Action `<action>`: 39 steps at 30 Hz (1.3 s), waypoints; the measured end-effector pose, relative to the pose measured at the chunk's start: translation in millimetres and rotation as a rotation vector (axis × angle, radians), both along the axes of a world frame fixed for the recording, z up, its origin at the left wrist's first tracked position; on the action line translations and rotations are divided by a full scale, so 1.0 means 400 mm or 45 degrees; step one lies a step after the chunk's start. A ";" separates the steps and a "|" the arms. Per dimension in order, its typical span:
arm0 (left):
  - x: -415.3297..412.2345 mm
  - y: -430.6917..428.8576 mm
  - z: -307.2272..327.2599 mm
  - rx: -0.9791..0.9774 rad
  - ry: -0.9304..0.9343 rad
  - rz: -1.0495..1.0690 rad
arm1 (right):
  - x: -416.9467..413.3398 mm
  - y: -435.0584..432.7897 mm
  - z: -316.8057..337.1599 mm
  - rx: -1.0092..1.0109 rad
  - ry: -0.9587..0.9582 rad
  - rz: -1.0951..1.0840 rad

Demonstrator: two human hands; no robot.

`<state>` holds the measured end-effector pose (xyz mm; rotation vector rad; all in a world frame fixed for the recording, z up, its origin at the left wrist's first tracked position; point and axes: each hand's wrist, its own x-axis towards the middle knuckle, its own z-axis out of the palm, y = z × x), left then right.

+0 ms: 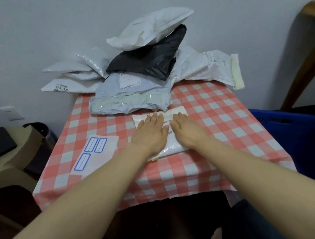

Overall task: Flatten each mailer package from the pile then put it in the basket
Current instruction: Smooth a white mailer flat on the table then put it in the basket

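Note:
A white mailer package lies in the middle of the checked table. My left hand and my right hand press flat on it side by side, fingers straight and pointing away from me. Behind it, against the wall, sits the pile of mailers: several white and grey ones, a black one near the top and a puffy white one on the very top. The blue basket stands to the right of the table, below its edge.
A sheet with blue-framed labels lies on the table's left part. A wooden chair back rises at the right. Beige furniture with a dark object stands on the left, below table height.

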<state>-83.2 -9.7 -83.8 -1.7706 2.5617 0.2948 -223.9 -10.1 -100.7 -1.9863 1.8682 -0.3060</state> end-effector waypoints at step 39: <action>0.028 -0.032 0.026 -0.252 -0.215 -0.107 | 0.009 0.093 0.089 0.044 0.254 0.217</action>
